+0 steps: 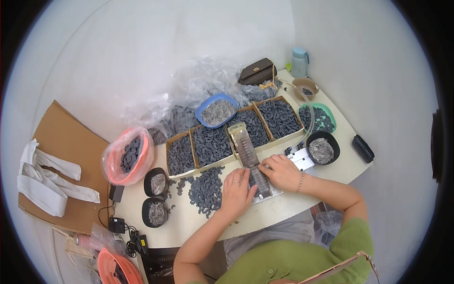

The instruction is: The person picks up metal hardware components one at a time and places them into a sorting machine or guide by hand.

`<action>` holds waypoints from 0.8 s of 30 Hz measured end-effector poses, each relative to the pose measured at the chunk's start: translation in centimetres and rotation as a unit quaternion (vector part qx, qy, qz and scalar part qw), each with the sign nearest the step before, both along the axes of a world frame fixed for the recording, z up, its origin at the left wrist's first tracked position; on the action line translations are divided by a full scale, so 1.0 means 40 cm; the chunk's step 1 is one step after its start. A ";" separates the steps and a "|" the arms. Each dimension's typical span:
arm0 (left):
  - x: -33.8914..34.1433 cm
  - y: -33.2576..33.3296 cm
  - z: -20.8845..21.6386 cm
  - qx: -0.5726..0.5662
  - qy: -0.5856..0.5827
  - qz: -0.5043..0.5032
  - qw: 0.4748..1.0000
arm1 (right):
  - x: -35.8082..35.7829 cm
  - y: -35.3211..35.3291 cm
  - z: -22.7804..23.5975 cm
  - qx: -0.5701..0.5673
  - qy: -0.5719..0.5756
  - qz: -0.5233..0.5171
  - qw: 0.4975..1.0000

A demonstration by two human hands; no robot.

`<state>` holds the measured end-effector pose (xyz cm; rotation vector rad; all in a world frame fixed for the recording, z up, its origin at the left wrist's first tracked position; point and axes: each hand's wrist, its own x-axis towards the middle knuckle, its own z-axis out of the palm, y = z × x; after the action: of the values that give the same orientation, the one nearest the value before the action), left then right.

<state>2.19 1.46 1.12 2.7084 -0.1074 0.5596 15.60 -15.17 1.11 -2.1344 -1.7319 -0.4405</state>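
Note:
A long narrow fixture (247, 150) slants across the table, with dark small parts packed in a row along it. My left hand (236, 193) lies against its left side, fingers stretched out and thumb apart, and I see nothing held. From the right, my right hand (283, 173) reaches over the fixture; its slightly bent, parted fingertips touch the row. Whether a tiny piece sits under them is too small to tell. Beside my left hand spreads a loose pile of dark grey plastic pieces (206, 191). A white and metal device (301, 159) shows beyond my right hand.
Cardboard boxes (180, 155) of dark pieces line the back, with a blue tray (198, 114) of thin metal pins on them. Black bowls (337, 143) of pins flank the work. A pink basket (150, 158), green tray (333, 124), black case (362, 148) and bottle (299, 63) stand around.

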 end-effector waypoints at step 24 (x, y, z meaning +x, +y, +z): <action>-0.074 -0.054 -0.022 0.009 0.036 -0.001 0.999 | -0.050 -0.045 0.002 -0.019 -0.035 0.041 0.998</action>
<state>-0.76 -0.70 0.23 2.7424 -0.0976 0.4621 13.60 -16.98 1.19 -2.0871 -1.8738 -0.4683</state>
